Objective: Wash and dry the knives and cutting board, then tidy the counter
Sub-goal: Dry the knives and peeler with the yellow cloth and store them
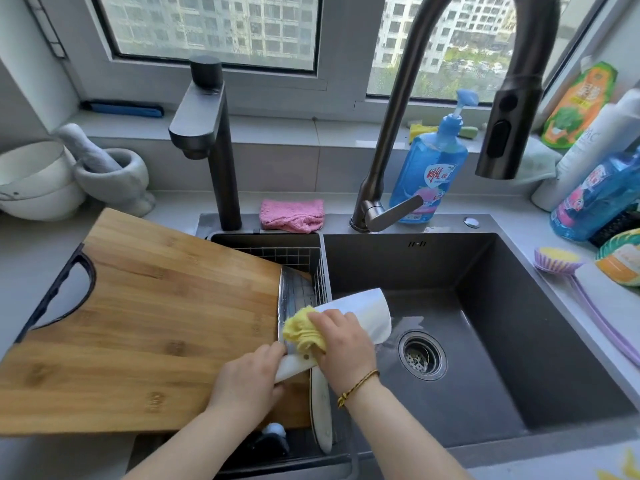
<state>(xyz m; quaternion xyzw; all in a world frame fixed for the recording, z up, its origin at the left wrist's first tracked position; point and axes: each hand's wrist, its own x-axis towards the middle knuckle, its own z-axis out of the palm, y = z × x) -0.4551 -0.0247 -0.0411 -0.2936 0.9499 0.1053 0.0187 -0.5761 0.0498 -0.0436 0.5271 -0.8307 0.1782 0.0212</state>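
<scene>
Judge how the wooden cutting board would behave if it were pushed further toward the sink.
The cutting board looks thick and solid, so probably stiff and fairly heavy. Its right end overhangs the wire basket, so a push rightward might tip it in. Its dark handle should give a sure grip.

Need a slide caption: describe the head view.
Left hand holds a white-bladed knife over the dark sink; right hand wipes it with a yellow cloth beside a wooden cutting board.

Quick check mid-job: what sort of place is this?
Most likely a home kitchen: a dark sink with a tall faucet, a dish soap bottle behind it, and a wooden cutting board partly over the sink.
</scene>
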